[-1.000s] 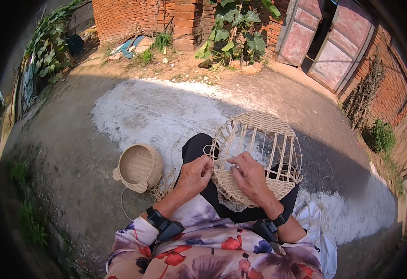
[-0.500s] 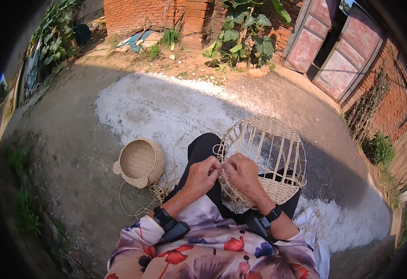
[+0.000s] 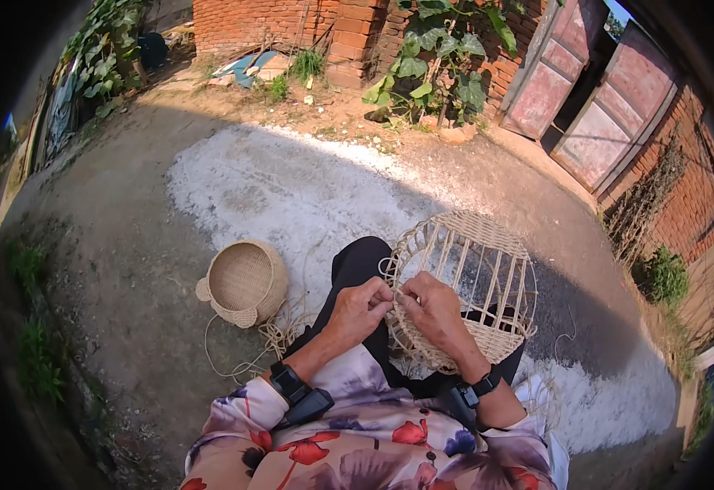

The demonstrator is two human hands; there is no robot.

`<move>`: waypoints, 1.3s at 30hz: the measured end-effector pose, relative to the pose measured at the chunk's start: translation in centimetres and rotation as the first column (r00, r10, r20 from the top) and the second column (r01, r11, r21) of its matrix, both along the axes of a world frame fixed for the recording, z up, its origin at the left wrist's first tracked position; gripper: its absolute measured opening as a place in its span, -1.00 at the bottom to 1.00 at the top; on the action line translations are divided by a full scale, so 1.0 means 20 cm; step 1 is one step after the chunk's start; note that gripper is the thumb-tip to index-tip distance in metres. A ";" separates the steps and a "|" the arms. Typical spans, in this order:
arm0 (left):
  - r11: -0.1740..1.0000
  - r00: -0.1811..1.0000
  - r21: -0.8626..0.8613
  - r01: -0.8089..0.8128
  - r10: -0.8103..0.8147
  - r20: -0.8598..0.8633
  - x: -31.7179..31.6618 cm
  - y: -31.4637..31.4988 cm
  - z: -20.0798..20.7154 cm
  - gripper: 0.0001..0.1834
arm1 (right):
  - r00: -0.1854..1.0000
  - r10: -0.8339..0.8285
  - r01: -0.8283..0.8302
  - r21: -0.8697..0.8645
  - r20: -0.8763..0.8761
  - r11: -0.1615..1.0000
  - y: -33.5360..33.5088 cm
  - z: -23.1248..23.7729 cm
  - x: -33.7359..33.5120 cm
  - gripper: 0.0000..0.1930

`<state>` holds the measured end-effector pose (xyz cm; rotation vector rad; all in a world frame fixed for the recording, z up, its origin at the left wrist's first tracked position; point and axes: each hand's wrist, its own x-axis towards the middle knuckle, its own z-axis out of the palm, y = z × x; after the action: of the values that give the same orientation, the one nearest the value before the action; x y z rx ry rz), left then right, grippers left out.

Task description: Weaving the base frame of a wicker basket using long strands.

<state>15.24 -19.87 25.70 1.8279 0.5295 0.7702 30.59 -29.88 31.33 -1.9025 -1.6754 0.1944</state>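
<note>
A partly woven panel of pale twisted cord (image 3: 481,224) rests on my lap, leaning to the right. Its two ends are closely woven, and bare parallel cords with wide gaps span the middle. My right hand (image 3: 433,314) lies over its left rim, thumb and fingers pinched on the edge. Close beside it, my left hand (image 3: 360,314) is closed in a pinch at the same rim; whatever lies between its fingertips is too small to make out. A small loop of cord sticks out just above the fingertips.
On the ground to the left sits a round woven basket (image 3: 248,282) with small ear-like tabs. Loose cord (image 3: 275,339) lies tangled between it and my leg. Pale powdery patches cover the ground. Farther off are a brick wall (image 3: 263,28), leafy plants and a reddish metal door (image 3: 614,102).
Both hands stay pinched at the panel's left rim, with the fingertips shifted only slightly. The whole view has tilted a little; the basket has not been moved.
</note>
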 end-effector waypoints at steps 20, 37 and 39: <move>0.997 0.995 -0.009 -0.077 0.077 -0.057 0.01 -0.02 -0.03 -0.80 | 0.998 0.063 -0.063 0.006 0.008 0.998 0.12 0.05 -0.06 -0.85; 0.933 0.996 -0.358 0.045 -0.070 -0.058 0.02 0.02 -0.03 -0.77 | 0.999 -0.023 0.020 0.100 0.031 0.995 -0.11 0.05 0.01 -0.86; 0.931 0.995 -0.360 0.068 -0.091 -0.047 0.02 0.03 -0.05 -0.74 | 0.997 -0.040 0.033 0.097 0.071 0.995 -0.12 0.05 0.01 -0.87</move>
<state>15.70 -19.27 24.77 1.5264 0.5907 0.5223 30.87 -32.36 32.39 -1.8878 -1.6649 0.0294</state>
